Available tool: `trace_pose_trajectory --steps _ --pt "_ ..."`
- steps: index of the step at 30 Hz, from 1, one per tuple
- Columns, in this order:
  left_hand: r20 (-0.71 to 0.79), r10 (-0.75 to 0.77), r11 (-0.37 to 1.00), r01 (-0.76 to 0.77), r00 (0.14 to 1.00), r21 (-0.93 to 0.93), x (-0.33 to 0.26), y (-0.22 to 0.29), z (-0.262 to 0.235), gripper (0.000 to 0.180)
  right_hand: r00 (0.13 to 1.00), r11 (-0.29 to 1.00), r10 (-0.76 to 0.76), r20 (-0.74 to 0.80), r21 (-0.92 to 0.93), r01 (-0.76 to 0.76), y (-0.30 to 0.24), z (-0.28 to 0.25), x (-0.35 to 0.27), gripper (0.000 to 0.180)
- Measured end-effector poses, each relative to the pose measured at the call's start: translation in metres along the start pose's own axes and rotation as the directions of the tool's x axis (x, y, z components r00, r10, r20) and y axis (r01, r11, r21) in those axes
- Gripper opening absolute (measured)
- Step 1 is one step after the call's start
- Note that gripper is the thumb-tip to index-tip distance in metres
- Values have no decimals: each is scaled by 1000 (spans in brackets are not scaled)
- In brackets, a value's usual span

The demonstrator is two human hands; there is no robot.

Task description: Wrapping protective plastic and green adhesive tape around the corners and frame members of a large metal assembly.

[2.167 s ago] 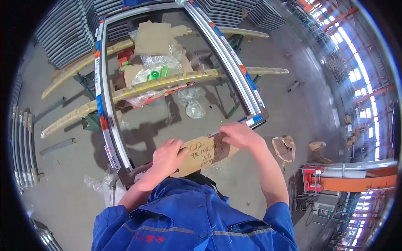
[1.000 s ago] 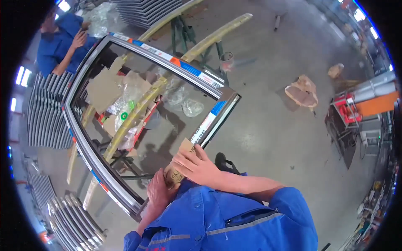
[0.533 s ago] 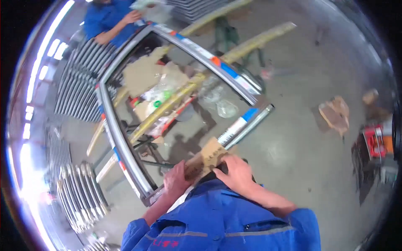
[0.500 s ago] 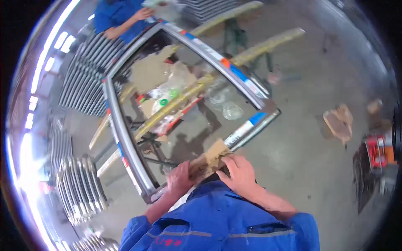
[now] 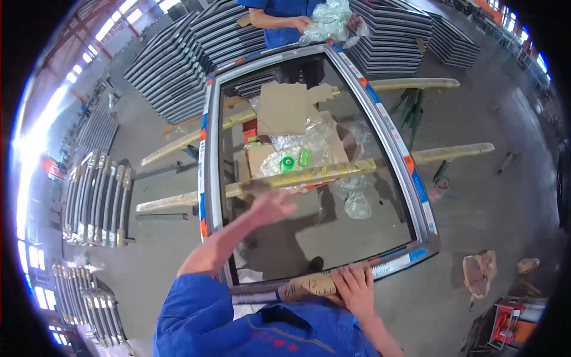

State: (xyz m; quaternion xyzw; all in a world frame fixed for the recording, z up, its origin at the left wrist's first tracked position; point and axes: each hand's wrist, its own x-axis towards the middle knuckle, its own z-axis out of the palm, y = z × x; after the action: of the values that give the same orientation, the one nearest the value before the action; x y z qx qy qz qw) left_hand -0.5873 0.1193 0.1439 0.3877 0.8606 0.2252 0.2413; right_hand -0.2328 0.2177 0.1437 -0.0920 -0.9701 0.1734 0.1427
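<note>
A large rectangular window frame, grey with blue, white and orange strips along its sides, is spread out before me. Its middle shows what lies beneath, with a dark border inside. My left hand is stretched out over the middle, slightly blurred, fingers extended and nothing visible in them. At the near edge my right hand grips the frame, fingers over the top. Beside those fingers is a piece of brown paper or tape with handwriting. Wrapped yellow beams run crosswise under the frame.
Across from me a person in blue handles clear plastic wrap. Below the frame lie cardboard and green tape rolls. Stacked frames stand behind; bundled profiles are at left. A red cart stands at lower right.
My left hand has left the near edge and reached forward over the middle. The frame now appears squarer to me. The right hand remains on the near edge.
</note>
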Motion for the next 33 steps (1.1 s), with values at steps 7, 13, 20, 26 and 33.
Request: trace_pose_trajectory --steps 7,13,20,26,33 --pt "-74 -181 952 194 981 239 224 -118 24 44 985 991 94 148 -110 -79 -5 6 -11 40" --pt "-5 -399 860 376 917 346 300 -123 81 43 943 987 155 296 -90 -134 -11 1 -11 51" --pt "-14 -485 800 450 875 397 336 -135 112 50 923 972 233 305 -60 -226 -20 -12 12 50" --pt "-81 -436 823 433 897 368 327 -136 115 41 940 977 214 266 -35 -213 -20 -3 1 50" --pt "-76 -242 933 254 967 257 256 -66 28 52 940 975 224 259 -50 -218 -15 6 -9 43"
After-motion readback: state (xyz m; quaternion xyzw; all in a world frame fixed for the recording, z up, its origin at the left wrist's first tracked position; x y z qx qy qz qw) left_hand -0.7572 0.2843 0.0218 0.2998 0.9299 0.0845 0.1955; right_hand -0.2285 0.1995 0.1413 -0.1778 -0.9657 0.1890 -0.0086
